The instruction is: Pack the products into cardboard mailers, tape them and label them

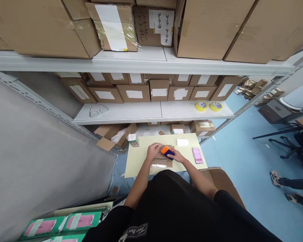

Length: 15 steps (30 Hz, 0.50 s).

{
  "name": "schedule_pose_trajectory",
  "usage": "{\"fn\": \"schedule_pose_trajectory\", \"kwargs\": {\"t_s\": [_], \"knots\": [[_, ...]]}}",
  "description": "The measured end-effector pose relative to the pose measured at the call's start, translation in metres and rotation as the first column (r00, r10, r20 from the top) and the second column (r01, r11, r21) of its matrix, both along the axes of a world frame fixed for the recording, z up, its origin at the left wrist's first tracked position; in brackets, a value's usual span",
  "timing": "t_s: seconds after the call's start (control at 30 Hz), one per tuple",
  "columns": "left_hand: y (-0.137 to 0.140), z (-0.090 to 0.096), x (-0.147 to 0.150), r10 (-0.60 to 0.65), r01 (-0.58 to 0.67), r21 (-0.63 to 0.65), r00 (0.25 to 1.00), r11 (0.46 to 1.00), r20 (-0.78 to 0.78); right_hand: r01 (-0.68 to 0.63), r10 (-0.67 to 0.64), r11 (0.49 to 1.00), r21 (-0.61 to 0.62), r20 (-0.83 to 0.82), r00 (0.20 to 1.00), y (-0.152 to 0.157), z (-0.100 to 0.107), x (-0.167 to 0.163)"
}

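My right hand point(177, 156) grips a small orange and dark blue box point(169, 153) from its right end, tilted over the table. Under it lies a brown cardboard carton point(163, 164) with shiny tape along its near edge. At the carton's far left corner is my left hand point(153, 151), its fingers bent and closed at the cardboard; the fingertips show only in small detail. All this is on a pale yellow table point(138, 164).
A green and white box point(133, 140), a white card point(182, 142) and a pink stack point(197, 155) sit on the table. An open carton point(116, 136) stands left. Shelves hold boxes, yellow tape rolls point(201, 106) and glasses point(98, 110). Another person's legs point(295, 183) show right.
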State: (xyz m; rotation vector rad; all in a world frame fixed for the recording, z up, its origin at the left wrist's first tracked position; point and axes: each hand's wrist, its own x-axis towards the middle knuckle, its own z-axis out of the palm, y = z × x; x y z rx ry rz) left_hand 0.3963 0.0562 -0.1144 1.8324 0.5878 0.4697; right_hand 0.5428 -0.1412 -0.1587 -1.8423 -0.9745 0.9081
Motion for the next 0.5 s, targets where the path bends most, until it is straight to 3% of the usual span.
{"fn": "schedule_pose_trajectory", "kwargs": {"t_s": [0.17,0.33,0.4,0.5], "knots": [[0.007,-0.004,-0.004,0.126,-0.129,-0.042,0.990,0.991,-0.066,-0.026,0.042,0.995,-0.096,0.168,0.985,0.009,0.018,0.003],[0.011,-0.021,-0.010,0.235,-0.254,-0.111,0.959,0.961,-0.157,-0.023,0.071,0.986,-0.167,0.288,0.955,0.027,0.034,0.007],[0.014,-0.031,-0.015,0.293,-0.322,-0.144,0.937,0.936,-0.190,-0.022,0.086,0.978,-0.208,0.304,0.949,0.035,0.036,0.010],[0.020,-0.045,-0.024,0.387,-0.443,-0.263,0.891,0.857,-0.240,-0.027,0.121,0.964,-0.265,0.343,0.932,0.046,0.034,0.013]]}}
